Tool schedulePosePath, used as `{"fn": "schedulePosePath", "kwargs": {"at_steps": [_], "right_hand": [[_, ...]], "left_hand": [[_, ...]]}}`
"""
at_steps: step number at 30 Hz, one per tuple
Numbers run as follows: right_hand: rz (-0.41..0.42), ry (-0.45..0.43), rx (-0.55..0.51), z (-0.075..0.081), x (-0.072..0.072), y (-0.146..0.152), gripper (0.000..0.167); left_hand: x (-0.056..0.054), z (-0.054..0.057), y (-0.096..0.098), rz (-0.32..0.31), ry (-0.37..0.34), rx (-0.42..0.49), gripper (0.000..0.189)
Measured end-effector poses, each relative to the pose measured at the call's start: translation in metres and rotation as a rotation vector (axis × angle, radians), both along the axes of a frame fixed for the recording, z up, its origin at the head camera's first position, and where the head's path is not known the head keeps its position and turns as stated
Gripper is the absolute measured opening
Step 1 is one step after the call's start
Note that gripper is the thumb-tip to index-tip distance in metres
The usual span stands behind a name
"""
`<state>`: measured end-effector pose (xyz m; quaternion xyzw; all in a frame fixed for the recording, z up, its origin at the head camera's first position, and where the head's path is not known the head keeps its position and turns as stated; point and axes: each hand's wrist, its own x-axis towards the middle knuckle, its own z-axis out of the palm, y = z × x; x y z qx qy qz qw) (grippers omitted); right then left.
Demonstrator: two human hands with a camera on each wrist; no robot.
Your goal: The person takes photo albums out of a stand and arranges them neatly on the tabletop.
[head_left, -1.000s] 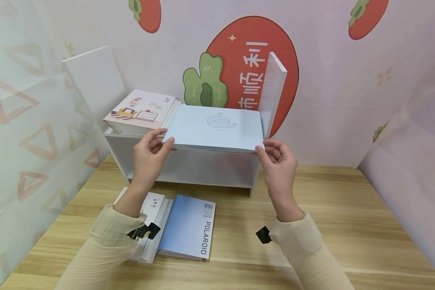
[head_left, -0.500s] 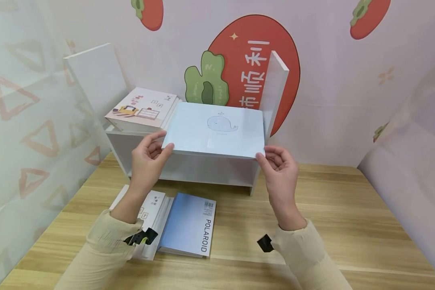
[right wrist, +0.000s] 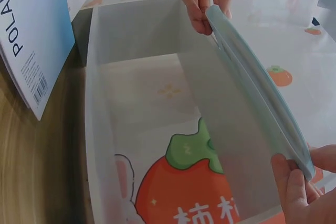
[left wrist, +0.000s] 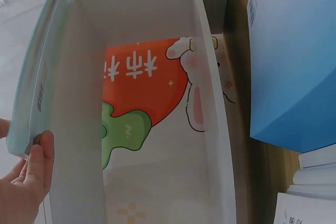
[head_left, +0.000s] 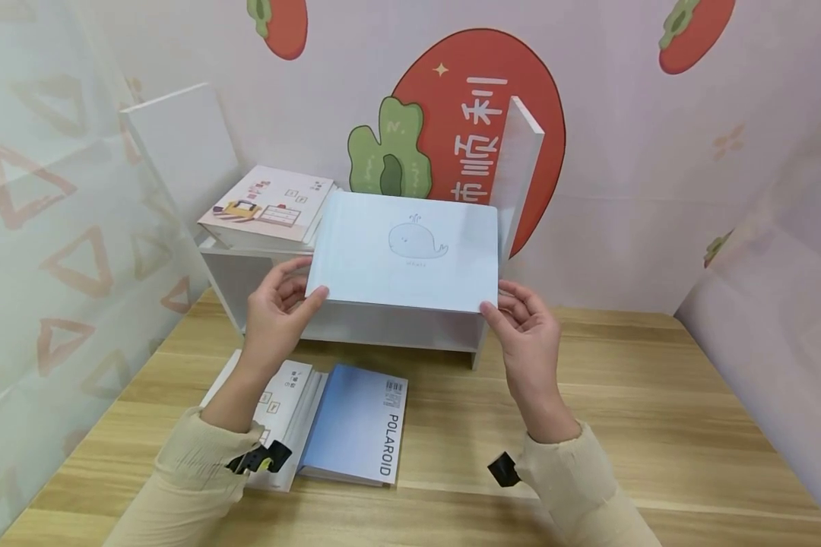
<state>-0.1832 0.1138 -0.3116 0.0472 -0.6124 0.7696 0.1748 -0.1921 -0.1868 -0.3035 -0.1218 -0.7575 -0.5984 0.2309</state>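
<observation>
A pale blue book (head_left: 359, 254) with a whale drawn on its cover is held between both hands, at the front of the white shelf (head_left: 518, 163). My left hand (head_left: 274, 311) pinches its near left corner, thumb on the cover and fingers beneath. At the near right corner my right hand (head_left: 532, 334) grips it the same way. Both wrist views show the book's edge, the left one with the book (left wrist: 37, 77) tilted above the shelf's open lower compartment. A thick white book with a yellow vehicle picture (head_left: 267, 205) lies on the shelf's top left.
On the wooden table (head_left: 629, 403), a blue book marked POLAROID (head_left: 356, 425) lies beside white books (head_left: 283, 387), partly hidden by my left forearm. The shelf's left upright panel (head_left: 178, 144) rises beside the thick book. A patterned curtain (head_left: 629, 190) stands behind.
The whale book has come toward me and its near edge has dropped lower in the head view, showing more of the cover. Both hands moved with it, keeping their hold.
</observation>
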Motion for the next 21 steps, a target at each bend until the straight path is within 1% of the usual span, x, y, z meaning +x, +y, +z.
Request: {"fn": "schedulePosePath", "kwargs": {"at_steps": [4, 7, 12, 15, 21], "right_hand": [[0.051, -0.016, -0.002, -0.004, -0.002, 0.003, 0.051], [0.099, -0.025, -0.007, -0.006, -0.004, 0.006, 0.052], [0.159, -0.054, 0.015, -0.01, -0.005, 0.011, 0.053], [0.194, -0.059, 0.035, -0.011, -0.005, 0.013, 0.052], [0.263, -0.044, 0.066, -0.014, -0.003, 0.017, 0.043]], "left_hand": [[0.0, -0.002, -0.004, -0.031, -0.051, -0.026, 0.05], [0.0, -0.004, -0.007, -0.053, -0.09, -0.047, 0.053], [0.002, -0.008, -0.011, -0.084, -0.117, -0.061, 0.056], [0.003, -0.009, -0.013, -0.105, -0.125, -0.059, 0.058], [0.009, -0.01, -0.017, -0.168, -0.184, -0.071, 0.062]]}}
